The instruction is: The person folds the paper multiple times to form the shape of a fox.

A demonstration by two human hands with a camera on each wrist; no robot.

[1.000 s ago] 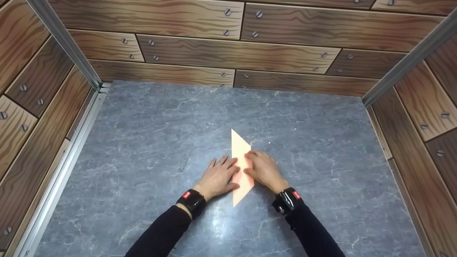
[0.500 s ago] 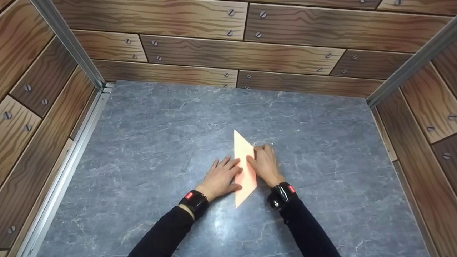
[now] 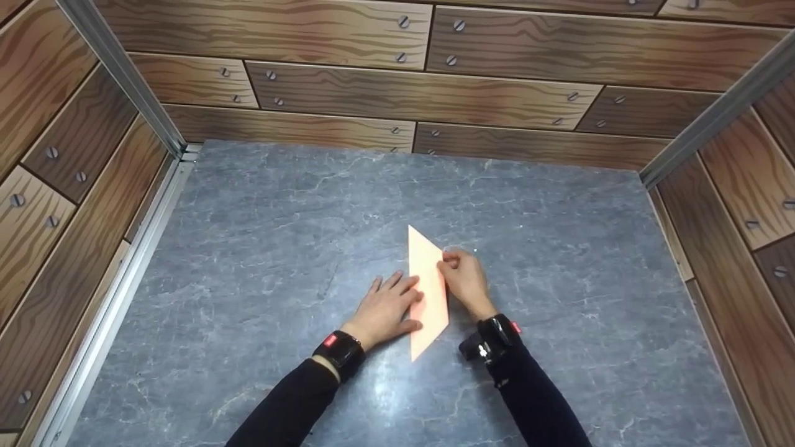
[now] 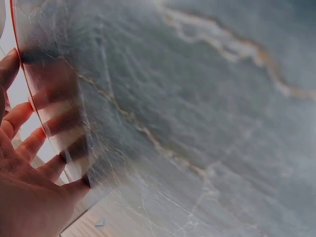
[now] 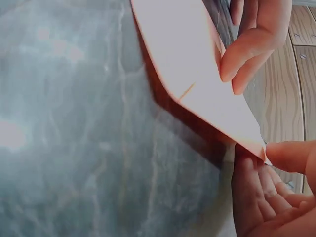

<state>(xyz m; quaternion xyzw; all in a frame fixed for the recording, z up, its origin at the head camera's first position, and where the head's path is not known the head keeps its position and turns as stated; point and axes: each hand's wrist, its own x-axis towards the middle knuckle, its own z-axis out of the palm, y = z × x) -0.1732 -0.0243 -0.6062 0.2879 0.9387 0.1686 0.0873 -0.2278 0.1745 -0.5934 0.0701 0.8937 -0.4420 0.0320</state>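
Observation:
A folded sheet of pale orange paper (image 3: 428, 301), shaped like a long trapezoid, lies at the middle of the table in the head view. My left hand (image 3: 382, 311) rests at its long left edge, fingers spread and their tips on the paper. At the upper right corner my right hand (image 3: 467, 278) pinches the sheet between thumb and fingers. Seen from the right wrist, the paper (image 5: 197, 54) is lifted a little off the surface along its near edge, and a short crease shows there. The left wrist view has the left hand (image 4: 34, 182) at its left side.
The grey marbled tabletop (image 3: 279, 217) spreads around both hands. Wood-patterned panels (image 3: 348, 93) stand at the back and on both sides. Metal rails (image 3: 118, 74) run up the corners, with another strip along the left edge.
My right hand has slid up the paper's right edge to its upper corner and now pinches it with curled fingers. My left hand has stayed put on the paper. The view has shifted slightly.

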